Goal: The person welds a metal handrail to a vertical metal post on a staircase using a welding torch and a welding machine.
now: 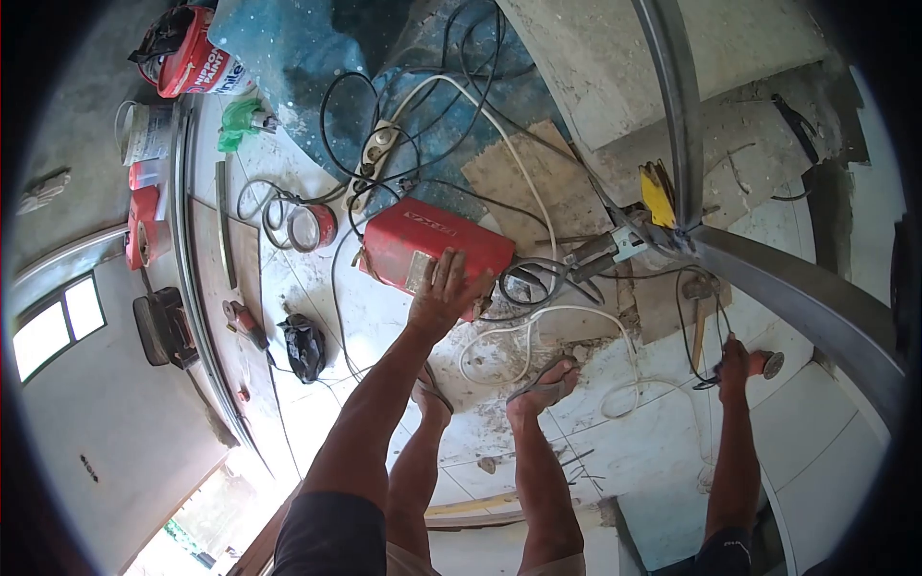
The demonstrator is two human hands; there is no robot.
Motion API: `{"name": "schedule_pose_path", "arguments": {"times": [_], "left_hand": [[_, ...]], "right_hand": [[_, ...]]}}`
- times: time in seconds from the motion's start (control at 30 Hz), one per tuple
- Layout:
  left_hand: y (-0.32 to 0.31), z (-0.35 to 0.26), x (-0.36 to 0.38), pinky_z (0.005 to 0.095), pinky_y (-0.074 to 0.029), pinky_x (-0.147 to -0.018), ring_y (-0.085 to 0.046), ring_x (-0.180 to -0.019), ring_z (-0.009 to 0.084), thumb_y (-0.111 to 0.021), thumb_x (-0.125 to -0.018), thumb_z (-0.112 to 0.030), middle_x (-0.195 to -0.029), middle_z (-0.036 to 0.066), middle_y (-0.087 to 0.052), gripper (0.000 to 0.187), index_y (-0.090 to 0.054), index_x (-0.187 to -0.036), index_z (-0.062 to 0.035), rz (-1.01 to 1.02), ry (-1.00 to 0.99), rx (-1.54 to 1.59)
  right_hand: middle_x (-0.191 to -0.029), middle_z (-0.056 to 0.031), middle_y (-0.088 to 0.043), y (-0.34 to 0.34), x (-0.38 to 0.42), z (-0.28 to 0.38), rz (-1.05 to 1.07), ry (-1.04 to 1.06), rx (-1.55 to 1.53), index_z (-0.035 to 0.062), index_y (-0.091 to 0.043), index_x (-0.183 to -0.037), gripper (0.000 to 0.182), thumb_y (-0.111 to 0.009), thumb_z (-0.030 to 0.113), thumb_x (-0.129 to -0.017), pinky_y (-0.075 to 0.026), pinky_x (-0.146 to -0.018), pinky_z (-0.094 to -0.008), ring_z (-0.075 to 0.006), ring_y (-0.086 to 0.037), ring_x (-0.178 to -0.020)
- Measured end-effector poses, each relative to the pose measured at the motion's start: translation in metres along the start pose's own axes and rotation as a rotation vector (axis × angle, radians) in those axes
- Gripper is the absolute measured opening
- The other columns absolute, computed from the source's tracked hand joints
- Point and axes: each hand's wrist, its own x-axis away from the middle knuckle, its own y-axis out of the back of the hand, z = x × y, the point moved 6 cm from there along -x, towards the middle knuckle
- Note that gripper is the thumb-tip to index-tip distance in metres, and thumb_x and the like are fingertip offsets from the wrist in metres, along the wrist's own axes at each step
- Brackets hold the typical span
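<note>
My left hand [444, 290] lies with fingers stretched out on a red box-shaped welding machine [432, 238], near its end where the cables come out. Far to the right, my right hand [734, 365] is closed around an angle grinder [764, 364]; its round head sticks out on the right side. A thin dark cord runs by that hand. Just above it, a hammer [698, 298] with a wooden handle rests on the floor. Thick black cable [528, 288] is bundled at the machine's right end.
A curved metal bar [797, 288] and an upright one [672, 96] meet at a joint on the right. A power strip [370, 163], loose cables, a red can [312, 228], a black bag [303, 348] and another power tool [245, 324] lie leftward. A paint bucket [197, 58] stands top left.
</note>
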Motion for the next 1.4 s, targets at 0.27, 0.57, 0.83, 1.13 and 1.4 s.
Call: {"name": "schedule_pose_path", "arguments": {"times": [0.27,0.57,0.83,1.13,1.4], "left_hand": [[0.013,0.012,-0.02,0.0531,-0.04,-0.105,-0.047,-0.13,0.0389,-0.058,-0.089,-0.014,-0.137,0.022,-0.047,0.055,-0.047,-0.141,-0.0251,-0.025,0.012,0.114],[0.018,0.01,-0.043,0.0545,-0.034,-0.112,-0.036,-0.141,0.0394,-0.058,-0.09,-0.024,-0.151,0.023,-0.036,0.069,-0.031,-0.153,-0.0219,0.025,0.038,-0.014],[0.069,-0.02,-0.013,0.0541,-0.032,-0.112,-0.033,-0.142,0.0402,-0.066,-0.085,-0.019,-0.155,0.026,-0.027,0.083,-0.022,-0.155,-0.013,0.074,0.259,0.176],[0.06,-0.228,0.121,0.0449,-0.05,-0.094,-0.056,-0.116,0.045,-0.065,-0.092,-0.03,-0.135,0.031,-0.048,0.076,-0.025,-0.15,0.0001,0.826,0.577,1.221],[0.167,-0.382,0.16,0.0479,-0.053,-0.074,-0.067,-0.088,0.0435,-0.053,-0.096,-0.034,-0.093,0.032,-0.065,0.047,-0.057,-0.117,0.0083,0.81,0.302,1.411]], "right_hand": [[-0.07,0.001,-0.05,-0.353,0.2,-0.093,-0.249,0.104,-0.908,0.014,-0.06,-0.098,0.017,-0.059,0.031,-0.095,-0.046,-0.062,-0.0325,-0.0136,-0.051,-0.064],[-0.072,0.0004,-0.054,0.178,0.183,-0.034,-0.076,-0.002,-0.349,0.0142,-0.06,-0.101,0.01,-0.061,0.019,-0.092,-0.049,-0.074,-0.037,-0.0179,-0.058,-0.074],[-0.068,-0.004,-0.058,0.141,0.387,-0.1,-0.084,-0.108,-0.372,0.0082,-0.06,-0.083,0.007,-0.06,0.015,-0.083,-0.049,-0.062,-0.0358,-0.0184,-0.058,-0.061],[-0.093,-0.0048,-0.073,0.001,0.634,-0.094,0.827,0.207,0.551,0.009,-0.073,-0.099,0.019,-0.065,0.025,-0.093,-0.052,-0.08,-0.0351,-0.0168,-0.066,-0.086],[-0.123,-0.0169,-0.061,0.02,0.7,-0.143,0.89,0.211,-0.046,0.008,-0.059,-0.13,0.041,-0.065,0.023,-0.092,-0.051,-0.085,-0.0374,-0.0285,-0.063,-0.103]]}}
